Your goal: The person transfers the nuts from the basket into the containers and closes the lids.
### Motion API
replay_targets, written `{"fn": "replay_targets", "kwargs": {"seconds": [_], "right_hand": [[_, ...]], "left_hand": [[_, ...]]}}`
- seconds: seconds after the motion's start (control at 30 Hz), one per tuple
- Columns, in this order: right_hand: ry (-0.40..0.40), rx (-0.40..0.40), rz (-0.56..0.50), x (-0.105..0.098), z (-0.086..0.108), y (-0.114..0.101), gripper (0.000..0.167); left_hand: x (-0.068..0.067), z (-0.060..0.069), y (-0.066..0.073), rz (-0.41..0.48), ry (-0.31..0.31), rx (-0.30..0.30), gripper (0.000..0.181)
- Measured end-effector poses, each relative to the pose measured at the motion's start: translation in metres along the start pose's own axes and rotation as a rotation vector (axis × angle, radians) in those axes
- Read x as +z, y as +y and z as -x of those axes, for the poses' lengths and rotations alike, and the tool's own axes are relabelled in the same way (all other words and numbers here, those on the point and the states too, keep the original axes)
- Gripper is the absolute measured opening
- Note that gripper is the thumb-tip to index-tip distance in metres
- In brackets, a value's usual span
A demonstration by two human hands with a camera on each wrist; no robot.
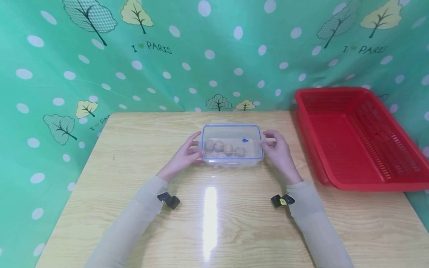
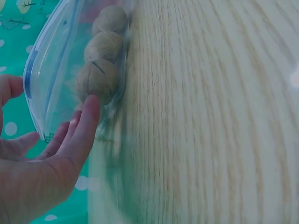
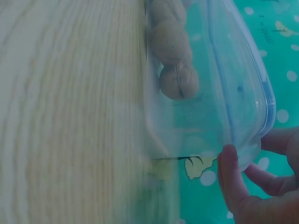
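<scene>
A clear plastic food container with a blue-edged lid lies on the table, with several walnuts inside it. At its left end is my left hand, its thumb by the lid's rim and a fingertip on the side wall, low beside a walnut in the left wrist view. My right hand holds the opposite end, thumb at the lid's edge and fingers under the end flap. The lid is on. Some of the fingers are hidden behind the container's ends.
To the right, a large red plastic basket stands at the table's edge. The wooden table has a bright light reflection in front of the container. Behind it hangs a green curtain with white dots and trees.
</scene>
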State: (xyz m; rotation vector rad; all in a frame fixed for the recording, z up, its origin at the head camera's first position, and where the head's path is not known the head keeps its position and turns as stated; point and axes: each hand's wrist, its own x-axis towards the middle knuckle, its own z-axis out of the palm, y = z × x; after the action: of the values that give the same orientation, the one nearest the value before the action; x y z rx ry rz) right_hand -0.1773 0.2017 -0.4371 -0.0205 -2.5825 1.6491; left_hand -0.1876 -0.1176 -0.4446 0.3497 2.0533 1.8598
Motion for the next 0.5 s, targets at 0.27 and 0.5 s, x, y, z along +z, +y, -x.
{"fn": "replay_targets", "kwargs": {"seconds": [0.27,0.5], "right_hand": [[0.094,-0.126,0.207,0.0014,0.0030,-0.0065,0.032],[-0.058,-0.132,0.115,-0.0063,0.0004,-0.0005,0.045]], "left_hand": [[-0.0005,0.0001,-0.0048,0.020,0.010,-0.014,0.078],[-0.0007,0.0003,-0.0040,0.083,0.015,-0.029,0.077]]}}
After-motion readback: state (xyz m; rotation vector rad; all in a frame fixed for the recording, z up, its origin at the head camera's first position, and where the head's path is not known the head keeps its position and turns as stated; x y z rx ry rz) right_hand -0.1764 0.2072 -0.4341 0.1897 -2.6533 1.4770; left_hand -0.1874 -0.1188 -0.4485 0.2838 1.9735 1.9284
